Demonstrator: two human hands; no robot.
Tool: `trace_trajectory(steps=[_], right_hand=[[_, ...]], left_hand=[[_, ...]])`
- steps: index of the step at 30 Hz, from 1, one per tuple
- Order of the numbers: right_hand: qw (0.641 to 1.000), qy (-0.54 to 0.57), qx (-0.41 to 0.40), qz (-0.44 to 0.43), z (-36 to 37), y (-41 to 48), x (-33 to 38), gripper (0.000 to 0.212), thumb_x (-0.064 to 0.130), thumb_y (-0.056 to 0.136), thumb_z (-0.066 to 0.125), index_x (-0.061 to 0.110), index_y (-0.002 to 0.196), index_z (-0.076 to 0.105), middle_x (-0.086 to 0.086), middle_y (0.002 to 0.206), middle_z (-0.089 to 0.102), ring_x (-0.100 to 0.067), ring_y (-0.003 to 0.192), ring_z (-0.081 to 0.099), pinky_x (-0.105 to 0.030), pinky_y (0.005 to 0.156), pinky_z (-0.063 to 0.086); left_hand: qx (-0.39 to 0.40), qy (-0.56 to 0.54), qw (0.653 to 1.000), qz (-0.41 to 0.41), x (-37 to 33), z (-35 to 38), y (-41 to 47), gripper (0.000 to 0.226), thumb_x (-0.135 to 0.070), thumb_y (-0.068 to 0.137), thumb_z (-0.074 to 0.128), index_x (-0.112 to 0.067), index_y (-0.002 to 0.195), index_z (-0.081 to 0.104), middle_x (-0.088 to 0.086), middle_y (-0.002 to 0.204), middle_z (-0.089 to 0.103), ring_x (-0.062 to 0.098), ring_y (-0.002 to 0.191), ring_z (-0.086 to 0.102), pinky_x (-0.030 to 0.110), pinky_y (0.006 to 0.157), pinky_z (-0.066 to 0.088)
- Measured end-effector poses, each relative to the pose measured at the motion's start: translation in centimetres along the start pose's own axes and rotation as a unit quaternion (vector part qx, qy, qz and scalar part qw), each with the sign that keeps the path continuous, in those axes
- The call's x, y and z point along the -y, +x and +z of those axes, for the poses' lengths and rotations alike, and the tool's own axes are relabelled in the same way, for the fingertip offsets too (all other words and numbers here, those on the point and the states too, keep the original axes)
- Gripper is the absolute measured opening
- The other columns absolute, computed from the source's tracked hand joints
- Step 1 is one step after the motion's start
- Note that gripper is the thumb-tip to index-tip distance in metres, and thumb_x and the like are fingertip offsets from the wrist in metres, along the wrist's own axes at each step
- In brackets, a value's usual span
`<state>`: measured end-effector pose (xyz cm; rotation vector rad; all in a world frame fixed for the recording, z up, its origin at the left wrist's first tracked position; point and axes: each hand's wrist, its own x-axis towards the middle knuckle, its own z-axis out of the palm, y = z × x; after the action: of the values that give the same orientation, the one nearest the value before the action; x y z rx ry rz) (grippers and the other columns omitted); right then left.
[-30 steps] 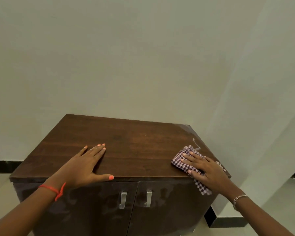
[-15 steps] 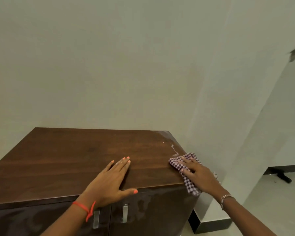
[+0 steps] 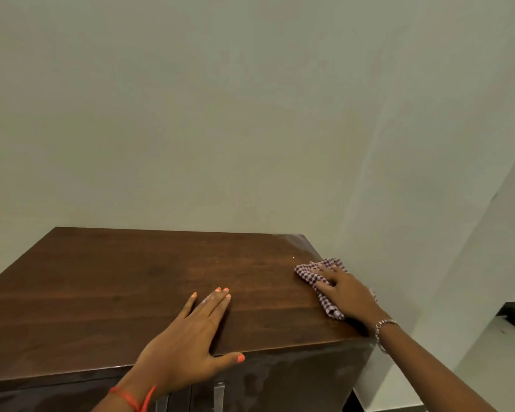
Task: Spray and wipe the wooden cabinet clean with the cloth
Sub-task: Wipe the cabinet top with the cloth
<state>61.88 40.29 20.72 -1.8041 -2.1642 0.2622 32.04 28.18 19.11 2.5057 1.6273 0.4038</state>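
Cloth (image 3: 318,278) lies on the cabinet (image 3: 131,286) top at its right edge, between the far right corner and the near right corner, and your right hand (image 3: 347,294) presses it flat there. Your fingers (image 3: 324,273) on that hand are spread and laid straight over the checked fabric, not bunched around it; one tail of the cloth trails back under the palm toward the near edge. Your left hand (image 3: 188,340) rests flat and holding nothing near the middle of the near edge, fingers together pointing toward the far edge, thumb hooked over the front lip above the door handles (image 3: 219,395).

The bare wood lies to the left of the cloth, and its long run goes across toward the left edge, so the next stroke likely sweeps leftward. Your right hand is the one on the cloth; your left hand sits in that path. A pale smear shows at the far right corner. No spray bottle is in view.
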Motion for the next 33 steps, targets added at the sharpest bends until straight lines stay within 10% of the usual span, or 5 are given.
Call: trace_trajectory(steps=[6,13,21,25,33], right_hand=[[0.998,-0.057,0.018,0.033,2.3,9.2,1.9,0.049,0.052,0.093,0.030,0.037,0.139,0.035,0.006,0.152,0.027,-0.023,0.138,0.026,-0.049,0.111,0.024],[0.991,0.023,0.068,-0.112,1.8,7.4,2.1,0.043,0.046,0.089,0.049,0.040,0.132,0.046,0.014,0.147,0.034,-0.009,0.138,0.026,-0.037,0.114,0.022],[0.998,-0.012,0.027,0.052,3.1,14.2,0.8,0.054,0.053,0.088,0.035,0.030,0.137,0.042,-0.001,0.146,0.039,-0.025,0.130,0.039,-0.047,0.107,0.033],[0.994,-0.030,0.004,0.101,4.4,17.5,3.7,0.051,0.049,0.093,0.031,0.027,0.138,0.042,-0.005,0.148,0.036,-0.032,0.135,0.031,-0.058,0.110,0.018],[1.000,-0.011,0.007,-0.020,3.8,15.2,5.4,0.040,0.041,0.095,0.036,0.030,0.132,0.049,0.002,0.143,0.044,-0.021,0.131,0.040,-0.043,0.110,0.028]], left_hand=[[0.035,-0.027,0.999,-0.005,0.1,-0.2,0.3,0.098,-0.076,0.076,0.035,-0.026,0.142,-0.018,-0.021,0.136,-0.028,-0.009,0.119,-0.031,0.006,0.083,-0.035],[0.050,-0.030,0.998,-0.017,0.3,0.0,0.7,0.101,-0.079,0.070,0.030,-0.027,0.141,-0.019,-0.022,0.138,-0.029,-0.009,0.123,-0.029,0.015,0.099,-0.028],[0.078,0.007,0.996,-0.034,0.4,-0.4,1.6,0.110,-0.083,0.061,0.025,-0.022,0.143,-0.015,-0.021,0.136,-0.027,-0.004,0.124,-0.030,0.023,0.103,-0.022],[-0.028,0.105,0.994,-0.012,1.5,0.2,2.2,0.109,-0.083,0.066,0.003,-0.007,0.143,0.014,-0.003,0.152,0.009,0.010,0.141,0.006,0.017,0.104,-0.016],[0.117,0.001,0.993,-0.030,0.7,-0.3,2.0,0.117,-0.086,0.053,0.022,-0.021,0.141,-0.021,-0.018,0.129,-0.035,-0.002,0.117,-0.036,0.027,0.100,-0.024]])
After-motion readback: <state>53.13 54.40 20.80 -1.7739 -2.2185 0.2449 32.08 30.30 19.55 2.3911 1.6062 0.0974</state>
